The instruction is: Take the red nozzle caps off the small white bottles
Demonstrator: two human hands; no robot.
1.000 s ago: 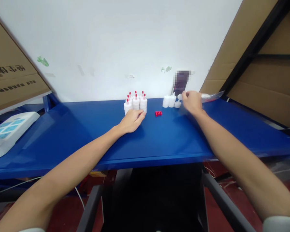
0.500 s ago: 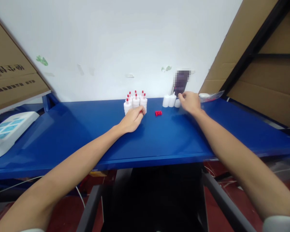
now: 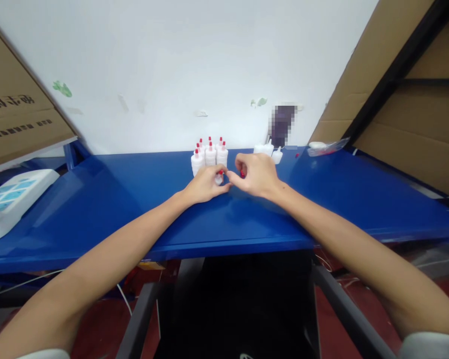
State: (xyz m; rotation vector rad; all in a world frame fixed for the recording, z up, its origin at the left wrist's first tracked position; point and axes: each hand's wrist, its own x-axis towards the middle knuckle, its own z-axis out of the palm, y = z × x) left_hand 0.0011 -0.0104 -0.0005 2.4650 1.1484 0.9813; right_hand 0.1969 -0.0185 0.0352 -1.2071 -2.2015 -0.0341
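My left hand [image 3: 208,184] is in front of a group of white squeeze bottles [image 3: 210,157] with red-tipped nozzles. Finger and thumb of that hand curl around a small red cap [image 3: 220,172], and something white shows just below it. My right hand [image 3: 260,173] is close beside it, its thumb tip at the left fingertips. The right forefinger bends away from the thumb, and I see nothing held between them. Through that gap red caps [image 3: 242,174] show on the table, partly hidden by the hand.
Behind my right hand stand white bottles [image 3: 277,156] with bare nozzles. A single red cap [image 3: 297,155] lies to their right, near a clear plastic bag [image 3: 327,147]. A dark blurred panel [image 3: 283,124] leans on the wall. At the left of the blue table [image 3: 108,209] sits a white device [image 3: 20,197].
My right hand has moved left from the bare-nozzle bottles to my left hand. The left finger and thumb have parted a little, and a single red cap now shows at the right.
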